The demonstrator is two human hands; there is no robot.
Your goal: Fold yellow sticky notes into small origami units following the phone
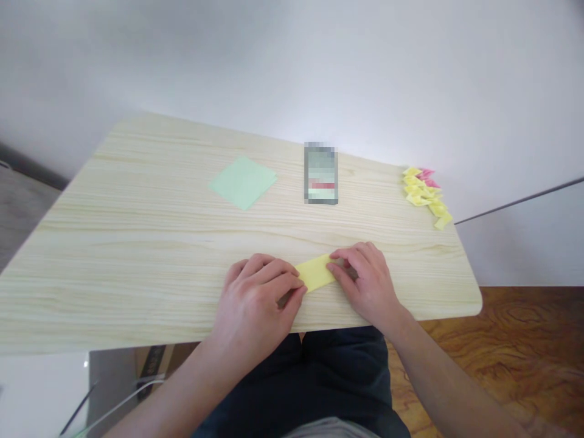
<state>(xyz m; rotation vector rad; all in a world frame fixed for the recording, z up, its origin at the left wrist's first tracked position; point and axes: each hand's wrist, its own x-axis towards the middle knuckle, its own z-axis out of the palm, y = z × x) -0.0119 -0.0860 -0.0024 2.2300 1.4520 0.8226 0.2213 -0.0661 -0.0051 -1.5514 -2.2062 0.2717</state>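
A yellow strip of folded paper [316,273] lies near the front edge of the table, tilted slightly up to the right. My left hand [262,292] grips its left end, fingers closed and thumb against the fingertips. At the right end, my right hand [365,280] pinches the paper between thumb and fingers. Only the middle of the strip shows between the two hands; the left end is hidden under my fingers.
Green square paper sheets [244,182] lie at the back left of the wooden table [137,243]. A blurred-out phone-like device [321,173] sits at the back middle. Several folded yellow paper pieces [422,191] and pink ones [427,177] cluster at the right edge. A white wall stands behind.
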